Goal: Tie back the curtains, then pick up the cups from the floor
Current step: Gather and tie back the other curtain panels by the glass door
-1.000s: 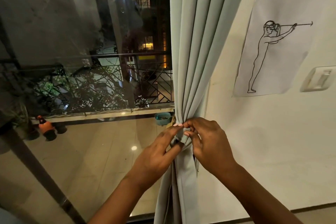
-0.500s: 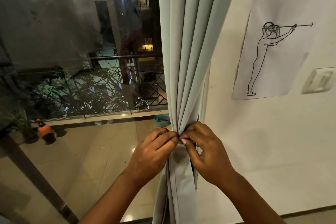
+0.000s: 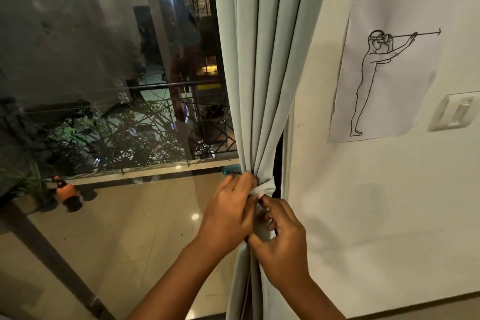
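Nearest are the two forearms, coming up from the bottom edge to meet at the gathered waist of the pale grey-green curtain (image 3: pixel 262 80). The left hand (image 3: pixel 228 215) has its fingers curled over the bunched cloth from the window side, knuckles up, gripping the fabric where it narrows. The right hand (image 3: pixel 281 239) sits just below and to the wall side; its fingers are bent in and pinch a fold or band of the same cloth, a pale nail showing at the knot. Both hands touch each other and the curtain. Half a second ago the two hands sat level, side by side on the pinch point; now the right one has dropped lower and the left has closed over the top, with the cloth drawn tighter into a small wrapped band (image 3: pixel 265 186).

The curtain hangs in long pleats between the glass door (image 3: pixel 104 86) and the white wall (image 3: pixel 363 202). On the wall is a paper sheet (image 3: pixel 389 65) with a line drawing of a standing figure wearing a headset, arms out along an arrow; it carries no writing that I can read. Beside it is a light switch plate (image 3: pixel 453 112).

Beyond the glass, on the balcony floor, stand an orange spray bottle (image 3: pixel 66 191) and plants (image 3: pixel 104 143) against the railing; lit buildings lie farther off. No cups are in sight.
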